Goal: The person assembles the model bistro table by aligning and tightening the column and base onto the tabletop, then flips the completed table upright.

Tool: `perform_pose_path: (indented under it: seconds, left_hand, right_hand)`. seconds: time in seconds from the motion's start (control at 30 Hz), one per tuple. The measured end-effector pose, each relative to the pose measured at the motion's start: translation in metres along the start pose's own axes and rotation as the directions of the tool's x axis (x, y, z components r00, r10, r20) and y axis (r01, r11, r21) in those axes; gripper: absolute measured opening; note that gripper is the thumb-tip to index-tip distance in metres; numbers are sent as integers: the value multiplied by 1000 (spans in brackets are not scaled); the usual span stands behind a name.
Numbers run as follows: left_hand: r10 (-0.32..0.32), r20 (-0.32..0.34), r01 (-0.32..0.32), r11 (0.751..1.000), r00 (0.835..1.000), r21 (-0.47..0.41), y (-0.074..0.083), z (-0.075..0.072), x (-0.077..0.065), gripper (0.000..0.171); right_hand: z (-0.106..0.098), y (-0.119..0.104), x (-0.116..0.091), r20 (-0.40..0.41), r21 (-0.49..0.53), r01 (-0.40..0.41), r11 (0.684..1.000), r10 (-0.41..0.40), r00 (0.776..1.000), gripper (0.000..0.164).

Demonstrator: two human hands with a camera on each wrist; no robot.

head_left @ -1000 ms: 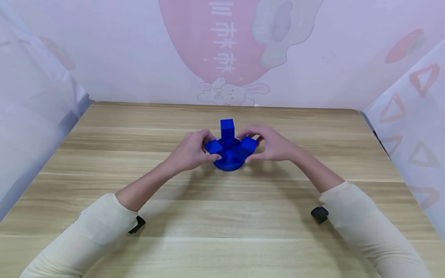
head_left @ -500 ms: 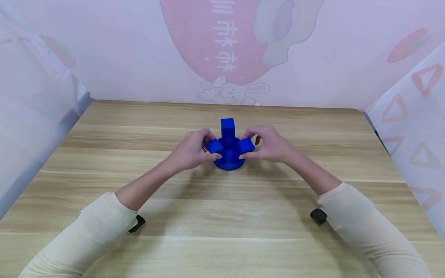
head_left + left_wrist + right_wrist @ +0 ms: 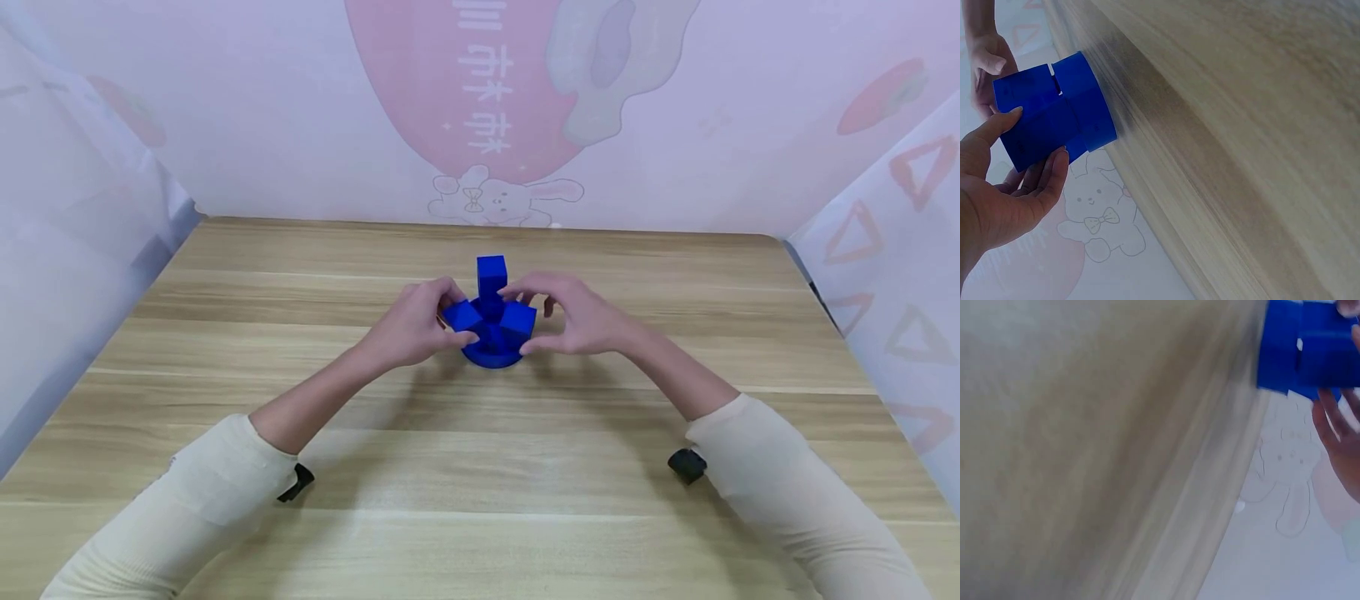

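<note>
A round blue base [image 3: 491, 358] stands on the wooden table, with square-topped blue blocks rising from it. The tallest block [image 3: 492, 275] is upright at the back. My left hand [image 3: 412, 325] holds the left blue block [image 3: 462, 317], thumb on its near side and fingers on the far side. In the left wrist view, that hand's thumb [image 3: 1010, 119] and fingertips lie against the blue block. My right hand [image 3: 573, 317] is around the right blue block [image 3: 517, 319], its thumb and index finger spread apart near the block's edges. The right wrist view cuts off part of this hand [image 3: 1344, 450].
The wooden table [image 3: 480, 483] reaches a patterned back curtain [image 3: 652, 167], with white sheets at both sides. Small black objects [image 3: 687, 465] show beneath the forearms, by the pale sleeves [image 3: 787, 483].
The right blue block has shifted left, closer over the round base. My right hand moved inward with it, and its thumb and index finger have spread. My left hand stays in place.
</note>
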State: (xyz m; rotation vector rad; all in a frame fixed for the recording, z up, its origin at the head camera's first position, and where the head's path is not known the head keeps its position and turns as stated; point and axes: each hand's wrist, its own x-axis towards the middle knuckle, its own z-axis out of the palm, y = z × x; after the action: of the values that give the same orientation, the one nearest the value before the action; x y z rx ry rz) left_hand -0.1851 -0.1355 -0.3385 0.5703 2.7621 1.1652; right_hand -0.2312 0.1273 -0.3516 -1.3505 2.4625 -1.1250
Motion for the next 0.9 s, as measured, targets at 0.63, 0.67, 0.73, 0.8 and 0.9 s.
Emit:
perform_pose_path:
  seconds: [0.63,0.67,0.73,0.8,0.9]
  left_hand:
    - [7,-6,-7,1000,1000,9,1,0,1,37]
    - [6,-6,-6,1000,1000,8,0,0,0,37]
    - [2,-5,-2,1000,1000,7,1,0,0,37]
    - [-3,-2,3,1000,1000,4,1,0,0,37]
    - [-7,2,7,1000,1000,3,1,-1,0,37]
  right_hand:
    - [12,-4,6,-196,-183,-192,964,156,968,58]
    - [12,-4,6,-189,-163,-187,969,156,970,59]
    - [11,-2,6,-164,-106,-171,980,152,975,58]
    - [9,0,5,-124,-38,-150,988,144,982,55]
    - [5,3,5,-65,41,-132,990,134,989,53]
